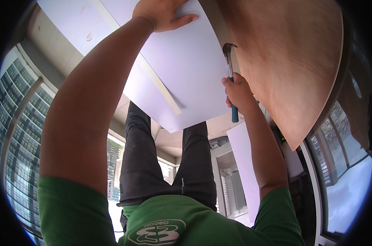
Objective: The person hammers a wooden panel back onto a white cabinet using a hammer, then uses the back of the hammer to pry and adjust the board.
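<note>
A claw hammer [229, 61] with a metal shaft and a teal grip is in my right hand [238, 91], its fingers wrapped round the handle. The hammer's head points away from me, over the right edge of a large white panel [186, 69]. My left hand [163, 15] lies on the far part of this panel with its thumb stretched out; the other fingers are partly cut off by the upper edge of the view. Along the panel runs a narrow pale strip [159, 84], its near end close to the panel's near edge.
A big brown wooden board [292, 53] stands to the right of the hammer. Below it, a white sheet [245, 164] is beside my right forearm. Windows [24, 119] line the left side, with more glass [341, 164] on the right. My legs [143, 164] are at the panel's near edge.
</note>
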Available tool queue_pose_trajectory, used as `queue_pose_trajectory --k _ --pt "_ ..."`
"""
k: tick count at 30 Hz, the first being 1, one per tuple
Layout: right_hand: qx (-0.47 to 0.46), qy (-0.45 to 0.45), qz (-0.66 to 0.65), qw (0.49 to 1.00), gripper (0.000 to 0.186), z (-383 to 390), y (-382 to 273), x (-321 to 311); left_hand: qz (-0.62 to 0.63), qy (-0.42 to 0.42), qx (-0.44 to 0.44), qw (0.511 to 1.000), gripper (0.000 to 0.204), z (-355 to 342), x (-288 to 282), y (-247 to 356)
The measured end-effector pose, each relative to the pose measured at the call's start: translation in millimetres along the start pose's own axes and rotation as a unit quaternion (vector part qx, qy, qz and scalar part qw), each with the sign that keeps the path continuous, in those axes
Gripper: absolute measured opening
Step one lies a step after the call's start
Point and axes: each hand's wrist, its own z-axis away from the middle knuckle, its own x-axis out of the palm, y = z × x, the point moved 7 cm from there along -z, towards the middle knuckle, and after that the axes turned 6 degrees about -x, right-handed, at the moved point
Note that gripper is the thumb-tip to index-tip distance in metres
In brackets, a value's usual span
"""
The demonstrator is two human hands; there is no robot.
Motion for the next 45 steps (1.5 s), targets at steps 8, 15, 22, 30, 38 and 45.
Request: queue_pose_trajectory --k 8,15,22,30,38,45 --pt "0.105 -0.027 -0.02 0.994 0.02 6.6 73.2 -16.0 0.016 0.007 0.004 1.0 0.077 0.2 -2.4 -0.5" --pt "0.061 -0.024 0.01 0.998 0.018 -2.8 6.7 -6.3 0.022 0.013 0.013 1.0 0.078 -0.3 2.6 -1.6" --pt "0.021 -0.005 0.036 0.999 0.021 -4.3 -48.9 5.1 0.054 0.04 0.023 0.997 0.073 2.2 -1.4 -1.8" --pt "-0.027 -0.006 0.045 0.999 0.02 -18.3 -102.6 12.1 0.051 0.052 0.012 0.997 0.067 0.6 1.0 -1.0" --pt "0.022 -0.016 0.045 0.999 0.019 -15.8 -59.4 3.7 0.039 0.02 0.0 0.999 0.066 -0.1 5.4 -3.2" --pt "0.115 0.009 0.011 0.993 0.015 7.9 60.4 -9.1 0.017 0.026 0.001 1.0 0.066 -1.0 2.7 -1.1"
